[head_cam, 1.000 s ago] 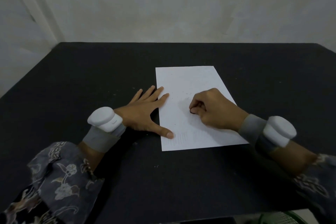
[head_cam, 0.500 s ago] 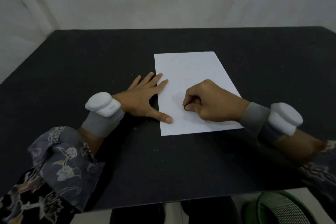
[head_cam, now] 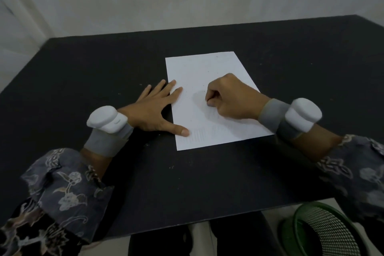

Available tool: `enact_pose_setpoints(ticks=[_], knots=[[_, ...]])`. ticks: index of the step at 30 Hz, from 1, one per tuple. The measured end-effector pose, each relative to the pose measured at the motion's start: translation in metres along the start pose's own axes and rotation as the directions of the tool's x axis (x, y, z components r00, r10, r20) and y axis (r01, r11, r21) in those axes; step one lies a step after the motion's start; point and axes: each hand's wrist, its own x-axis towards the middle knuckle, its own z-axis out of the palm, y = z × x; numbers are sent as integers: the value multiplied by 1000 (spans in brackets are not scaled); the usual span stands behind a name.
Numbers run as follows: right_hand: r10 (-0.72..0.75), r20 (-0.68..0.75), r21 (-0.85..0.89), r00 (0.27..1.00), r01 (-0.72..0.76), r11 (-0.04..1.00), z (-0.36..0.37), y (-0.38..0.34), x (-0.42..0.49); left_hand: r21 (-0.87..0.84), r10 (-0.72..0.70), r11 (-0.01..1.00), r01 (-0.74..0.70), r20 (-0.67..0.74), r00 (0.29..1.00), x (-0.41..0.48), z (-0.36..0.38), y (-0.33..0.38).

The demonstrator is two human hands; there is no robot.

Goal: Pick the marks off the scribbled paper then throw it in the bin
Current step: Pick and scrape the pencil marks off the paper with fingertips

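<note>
A white sheet of paper [head_cam: 207, 64] lies flat on the black table [head_cam: 104, 68], with faint grey pencil lines near its close edge. My left hand [head_cam: 153, 110] lies flat with spread fingers, its fingertips and thumb pressing the sheet's left edge. My right hand [head_cam: 232, 97] rests on the middle of the paper with its fingers curled. It pinches a small dark object [head_cam: 209, 103] against the sheet between thumb and forefinger. The hand hides most of that object.
A green mesh bin [head_cam: 324, 230] stands on the floor below the table's near right corner. Both wrists carry white devices on grey bands. A pale wall runs behind the table's far edge.
My right hand has shifted a little back and forth over the middle of the paper. My left hand stays in place. My view has tipped down, and the bin has come into sight.
</note>
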Motion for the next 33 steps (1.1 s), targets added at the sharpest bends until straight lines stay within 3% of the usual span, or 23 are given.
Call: enact_pose_setpoints(ticks=[3,8,10,11,13,15,16,19,23,28,33], knots=[[-64,89,36,994,61,997,6,-12,-13,4,-6,1000,6,15,1000,1,0,0],[38,-33,16,999,-38,999,1,8,14,-8,8,1000,-8,-10,1000,-1,1,0],[131,-42,214,991,-119,970,-4,15,19,-23,5,1000,-6,-11,1000,-1,0,0],[199,-26,398,980,-173,901,-6,19,18,-38,3,999,-3,-6,1000,0,0,0],[286,9,735,958,-200,648,-10,27,14,-69,-6,998,6,9,1000,-3,-6,1],[327,26,867,945,-184,463,-9,31,9,-129,-25,991,31,44,999,-6,-14,2],[317,24,877,948,-172,449,-8,31,9,-161,-54,985,60,37,998,-7,-19,5],[245,24,844,969,-151,514,1,22,14,-240,-157,962,128,-105,982,-5,-30,11],[201,14,817,980,-127,563,10,7,30,-286,-134,958,29,-352,926,3,-22,8],[221,-33,857,975,-86,508,17,0,38,-168,-120,984,59,-379,918,18,-1,5],[185,-97,831,978,-23,556,23,1,39,-152,-93,988,29,-430,898,27,4,2]])
